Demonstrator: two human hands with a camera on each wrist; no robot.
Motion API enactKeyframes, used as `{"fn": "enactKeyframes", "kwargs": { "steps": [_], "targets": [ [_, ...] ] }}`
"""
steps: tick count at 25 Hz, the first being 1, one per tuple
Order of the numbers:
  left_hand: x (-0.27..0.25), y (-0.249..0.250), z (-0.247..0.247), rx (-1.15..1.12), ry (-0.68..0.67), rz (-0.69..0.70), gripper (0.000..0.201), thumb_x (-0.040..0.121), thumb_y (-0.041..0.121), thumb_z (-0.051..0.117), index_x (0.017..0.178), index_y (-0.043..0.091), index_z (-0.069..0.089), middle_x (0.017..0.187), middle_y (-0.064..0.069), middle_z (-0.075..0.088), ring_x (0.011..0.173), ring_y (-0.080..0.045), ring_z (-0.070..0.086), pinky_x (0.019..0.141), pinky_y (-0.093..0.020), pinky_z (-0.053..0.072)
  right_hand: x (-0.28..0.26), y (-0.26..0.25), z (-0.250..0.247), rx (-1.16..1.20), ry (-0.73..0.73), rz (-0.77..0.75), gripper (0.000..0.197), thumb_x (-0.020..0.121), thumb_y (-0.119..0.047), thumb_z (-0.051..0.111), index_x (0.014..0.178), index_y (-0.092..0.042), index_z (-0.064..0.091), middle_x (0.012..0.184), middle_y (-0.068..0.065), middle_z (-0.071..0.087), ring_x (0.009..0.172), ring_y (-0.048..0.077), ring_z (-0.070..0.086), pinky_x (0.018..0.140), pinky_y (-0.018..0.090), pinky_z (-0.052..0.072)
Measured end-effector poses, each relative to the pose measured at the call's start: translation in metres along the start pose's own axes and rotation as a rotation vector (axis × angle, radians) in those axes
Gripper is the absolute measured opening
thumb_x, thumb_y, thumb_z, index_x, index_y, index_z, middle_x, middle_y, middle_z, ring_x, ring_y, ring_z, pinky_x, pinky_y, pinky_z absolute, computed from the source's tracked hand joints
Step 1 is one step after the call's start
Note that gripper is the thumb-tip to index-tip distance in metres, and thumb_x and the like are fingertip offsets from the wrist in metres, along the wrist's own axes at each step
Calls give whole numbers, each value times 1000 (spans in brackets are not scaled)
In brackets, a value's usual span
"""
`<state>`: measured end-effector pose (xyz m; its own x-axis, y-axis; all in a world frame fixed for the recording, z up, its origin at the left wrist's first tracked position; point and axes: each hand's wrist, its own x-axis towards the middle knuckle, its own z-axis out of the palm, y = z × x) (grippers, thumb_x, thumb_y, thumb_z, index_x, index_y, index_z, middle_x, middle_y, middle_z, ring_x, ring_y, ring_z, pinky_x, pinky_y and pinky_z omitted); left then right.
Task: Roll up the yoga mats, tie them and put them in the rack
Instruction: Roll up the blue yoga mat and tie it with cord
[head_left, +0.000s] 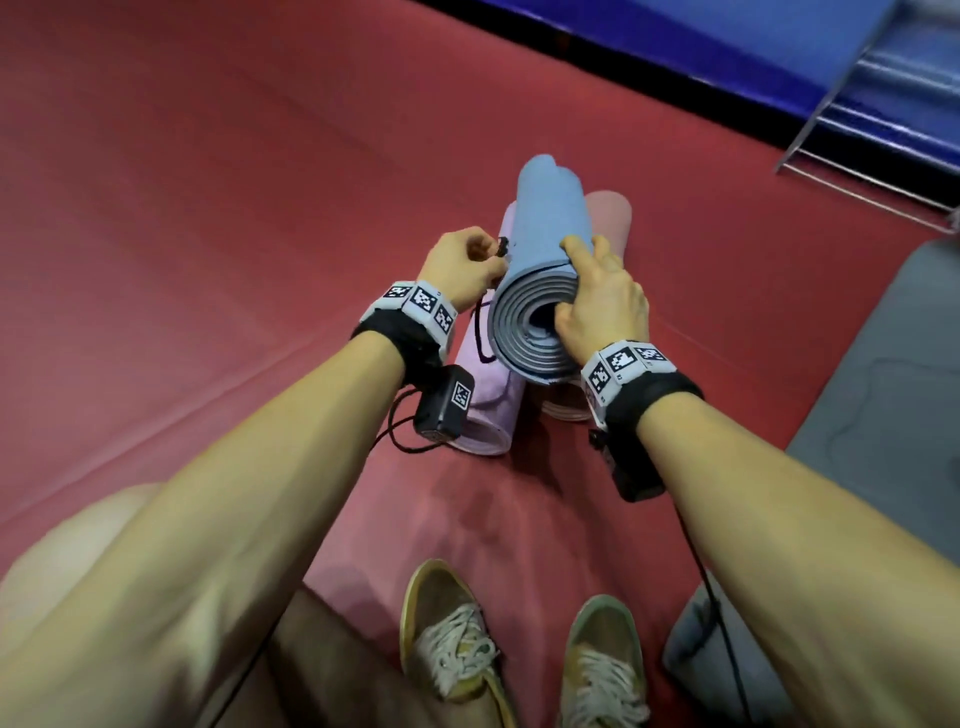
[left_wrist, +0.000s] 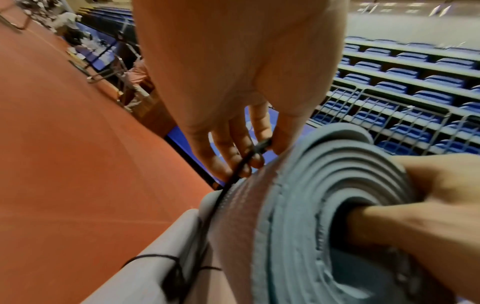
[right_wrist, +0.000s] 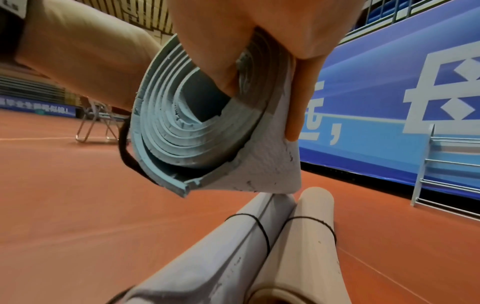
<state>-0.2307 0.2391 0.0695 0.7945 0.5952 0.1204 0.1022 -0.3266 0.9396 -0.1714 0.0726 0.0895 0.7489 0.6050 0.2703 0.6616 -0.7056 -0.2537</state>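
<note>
A rolled blue yoga mat (head_left: 550, 228) lies raised across two other rolled mats, a lilac one (head_left: 483, 400) and a pink one (head_left: 610, 210), both tied with black cords. My right hand (head_left: 597, 296) grips the blue roll's near end (right_wrist: 192, 131), thumb inside the spiral core, fingers over the outer flap. My left hand (head_left: 467, 262) pinches a black elastic cord (left_wrist: 249, 158) at the roll's left side; the cord runs down under the blue roll (left_wrist: 306, 205).
Red sports floor (head_left: 208, 208) all around. A grey metal rack (head_left: 883, 145) stands at the far right before a blue banner wall (right_wrist: 389, 102). A grey mat (head_left: 893, 374) lies flat on my right. My shoes (head_left: 524, 660) sit near the mats. A folding chair (right_wrist: 96, 123) stands far off.
</note>
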Motion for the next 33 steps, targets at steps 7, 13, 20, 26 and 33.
{"fn": "enactKeyframes", "kwargs": {
  "steps": [7,13,20,26,33],
  "targets": [
    [-24,118,-10,-69,-71,285,15,88,5,66,82,17,59,67,3,59,53,4,50,60,-13,43,-7,-16,-82,153,122,137,53,84,-12,59,135,-25,54,154,11,30,118,42,53,96,44,46],
    [-54,213,-22,-120,-245,413,18,71,4,76,68,20,68,70,-2,66,69,-11,59,73,-22,49,-7,-21,-182,196,205,127,35,85,-19,62,120,-14,65,143,18,44,119,42,52,96,35,42],
    [-79,302,-47,-23,-281,429,12,60,9,76,63,19,73,77,-10,67,78,-16,64,81,-27,54,-15,-37,-276,348,237,164,29,86,-17,61,112,-3,61,104,16,62,112,36,57,74,30,40],
    [-91,324,-49,19,-311,406,29,72,-8,70,60,18,73,62,-1,68,69,-14,64,81,-29,54,-28,-37,-298,368,197,-33,70,86,-8,64,148,-30,41,137,8,57,129,30,49,92,26,42],
    [-94,351,-51,39,-179,475,14,61,20,72,49,28,68,86,-11,65,78,-16,62,82,-29,52,-17,-49,-333,210,205,101,30,90,-12,64,118,-2,67,121,16,64,101,28,59,72,27,43]
  ]
}}
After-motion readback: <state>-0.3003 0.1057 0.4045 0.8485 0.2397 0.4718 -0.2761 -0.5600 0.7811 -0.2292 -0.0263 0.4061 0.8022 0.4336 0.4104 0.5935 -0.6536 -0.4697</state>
